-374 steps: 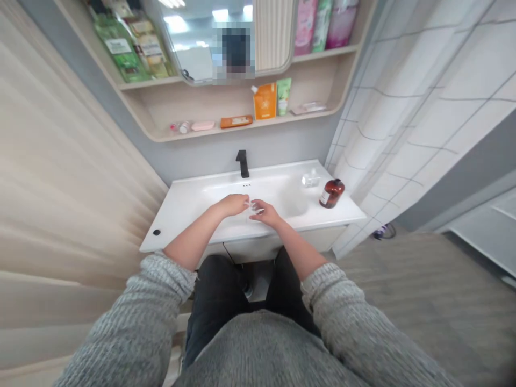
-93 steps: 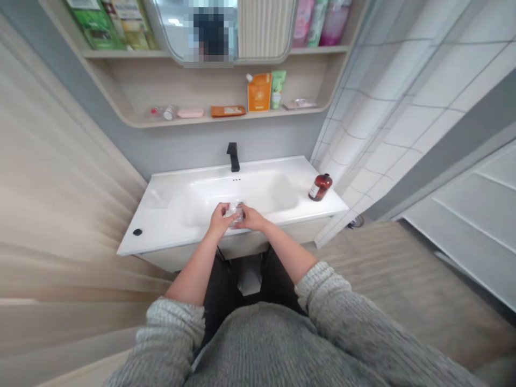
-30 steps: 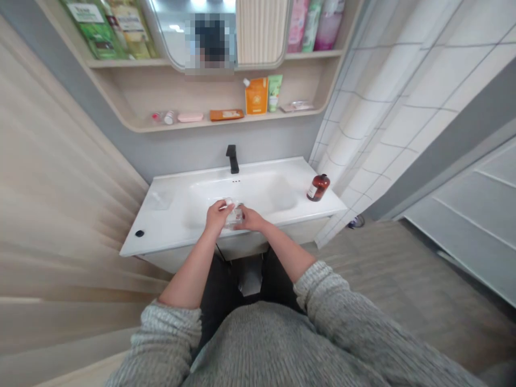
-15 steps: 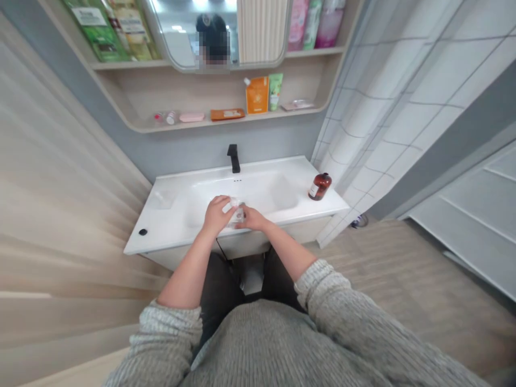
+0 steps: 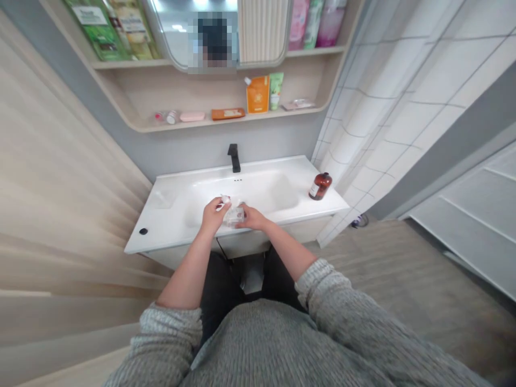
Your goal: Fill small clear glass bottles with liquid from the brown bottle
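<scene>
Over the front of the white sink basin (image 5: 278,185), my right hand (image 5: 252,217) grips a small clear bottle (image 5: 234,216) from its right side. My left hand (image 5: 213,214) is just to the left and slightly higher, its thumb and fingers pinching a small white cap-like piece (image 5: 226,199). That piece is apart from the bottle; its exact shape is too small to make out. Part of the clear bottle is hidden behind my right fingers.
A black faucet (image 5: 234,157) rises behind the basin. On the counter are an amber bottle (image 5: 321,186) at right, a round black piece (image 5: 143,231) at left and a clear flat item (image 5: 164,199). The shelf (image 5: 145,124) above holds an orange pouch (image 5: 258,95) and several toiletries.
My left hand has moved slightly left, away from the clear bottle, with the white piece in its fingers. My right hand keeps its hold and has hardly moved.
</scene>
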Tool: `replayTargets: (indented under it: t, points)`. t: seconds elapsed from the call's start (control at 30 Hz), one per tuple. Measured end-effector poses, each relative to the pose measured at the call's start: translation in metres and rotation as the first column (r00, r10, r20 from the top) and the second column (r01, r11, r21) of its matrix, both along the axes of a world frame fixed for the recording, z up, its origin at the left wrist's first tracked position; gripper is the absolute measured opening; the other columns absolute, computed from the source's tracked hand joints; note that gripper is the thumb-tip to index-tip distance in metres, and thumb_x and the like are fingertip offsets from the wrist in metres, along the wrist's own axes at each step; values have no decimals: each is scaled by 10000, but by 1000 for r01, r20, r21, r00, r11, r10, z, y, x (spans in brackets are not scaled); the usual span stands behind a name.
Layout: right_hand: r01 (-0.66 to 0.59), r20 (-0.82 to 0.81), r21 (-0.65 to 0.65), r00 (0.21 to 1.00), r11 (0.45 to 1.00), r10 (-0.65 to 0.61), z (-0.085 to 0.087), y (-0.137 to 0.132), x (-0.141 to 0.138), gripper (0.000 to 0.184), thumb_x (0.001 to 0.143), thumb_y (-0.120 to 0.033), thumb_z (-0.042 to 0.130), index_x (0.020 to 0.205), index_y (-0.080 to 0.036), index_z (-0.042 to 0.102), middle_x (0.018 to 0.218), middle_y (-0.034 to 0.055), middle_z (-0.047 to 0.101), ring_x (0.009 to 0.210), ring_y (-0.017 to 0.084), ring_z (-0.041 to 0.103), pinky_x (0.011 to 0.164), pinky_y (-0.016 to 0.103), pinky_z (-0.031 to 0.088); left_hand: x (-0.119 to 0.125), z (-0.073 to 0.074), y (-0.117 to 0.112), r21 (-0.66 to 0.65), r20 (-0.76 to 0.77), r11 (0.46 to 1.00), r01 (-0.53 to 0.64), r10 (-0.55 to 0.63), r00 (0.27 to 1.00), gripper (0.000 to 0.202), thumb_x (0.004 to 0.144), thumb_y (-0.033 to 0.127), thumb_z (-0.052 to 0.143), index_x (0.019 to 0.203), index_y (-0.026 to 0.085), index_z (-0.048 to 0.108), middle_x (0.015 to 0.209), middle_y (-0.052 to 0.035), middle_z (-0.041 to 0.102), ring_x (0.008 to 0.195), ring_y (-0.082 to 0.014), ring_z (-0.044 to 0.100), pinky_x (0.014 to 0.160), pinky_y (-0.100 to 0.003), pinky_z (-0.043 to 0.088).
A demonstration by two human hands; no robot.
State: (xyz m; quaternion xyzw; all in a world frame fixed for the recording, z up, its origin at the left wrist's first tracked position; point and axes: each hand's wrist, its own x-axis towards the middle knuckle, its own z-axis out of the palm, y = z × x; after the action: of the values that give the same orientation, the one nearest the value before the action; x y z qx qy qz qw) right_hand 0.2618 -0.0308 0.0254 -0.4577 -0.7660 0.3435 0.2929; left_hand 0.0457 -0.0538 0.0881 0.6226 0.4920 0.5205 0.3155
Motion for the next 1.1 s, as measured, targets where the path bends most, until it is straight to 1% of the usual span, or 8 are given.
replayTargets:
  t: [0.2, 0.43, 0.57, 0.67, 0.77, 0.93, 1.03, 1.1]
  points:
    - [-4, 0, 0, 1000, 1000, 4, -4, 1, 1, 699, 677, -316, 1039, 1267, -220, 678, 997, -10, 753, 869, 211, 697, 798, 299, 500, 2, -2, 0, -18, 42, 1000, 16, -15, 999, 382, 847, 522, 867, 1104, 239, 878, 1187, -90, 866, 1130, -312, 785, 1038, -451, 605]
    - [-33, -18, -12, 999, 999, 33, 1, -1, 2, 654, 696, -341, 1019, 1233, -230, 663, 984, -25, 738, 888, 214, 694, 807, 295, 499, 7, 4, -5, -43, 243, 999, -8, 18, 970, 461, 773, 554, 935, 1092, 226, 878, 1177, -89, 855, 1105, -298, 767, 1010, -423, 581]
    - [-37, -29, -46, 999, 998, 35, 6, -4, 3, 638, 701, -335, 1018, 1223, -236, 664, 1009, -20, 750, 912, 218, 712, 833, 301, 520, -4, 9, -9, -87, 448, 992, -94, 123, 886, 513, 724, 578, 965, 1084, 232, 843, 1189, -80, 848, 1086, -246, 760, 974, -369, 570]
    - [-27, -13, -46, 1000, 999, 26, 8, -5, 3, 654, 697, -331, 1025, 1243, -232, 679, 1024, -11, 759, 923, 226, 720, 846, 312, 530, -28, 11, -12, -152, 558, 979, -135, 198, 806, 581, 724, 658, 941, 1104, 241, 801, 1189, -97, 835, 1026, -207, 760, 912, -334, 559]
    - [-3, 7, -32, 1000, 999, 3, 7, -5, 2, 693, 685, -339, 1039, 1272, -229, 688, 1032, -2, 764, 926, 234, 721, 851, 321, 534, -62, 15, -16, -178, 520, 972, -154, 225, 824, 586, 732, 711, 895, 1056, 246, 742, 1104, -96, 815, 1018, -205, 754, 873, -324, 540]
    - [-21, -17, -36, 1000, 999, 20, 4, -3, 3, 678, 683, -344, 1037, 1257, -230, 694, 1023, -8, 763, 933, 236, 729, 863, 323, 544, -127, 30, -20, -192, 464, 930, -313, 367, 806, 536, 704, 566, 922, 901, 246, 541, 1003, -28, 765, 935, -183, 723, 815, -297, 524]
    - [-40, -44, -61, 998, 997, 37, 3, -2, 3, 678, 691, -347, 1034, 1261, -233, 684, 1040, -9, 763, 964, 245, 741, 878, 326, 554, -165, 36, -18, -202, 312, 861, -468, 509, 802, 450, 739, 434, 904, 927, 240, 545, 935, 4, 733, 867, -172, 689, 782, -282, 514]
    - [-45, -58, -66, 997, 997, 41, 3, -3, 4, 676, 699, -342, 1028, 1271, -233, 683, 1061, -4, 767, 987, 248, 746, 892, 329, 558, -186, 38, -17, -145, 39, 820, -554, 564, 825, 364, 776, 380, 878, 1000, 227, 635, 941, -11, 744, 875, -198, 693, 818, -316, 540]
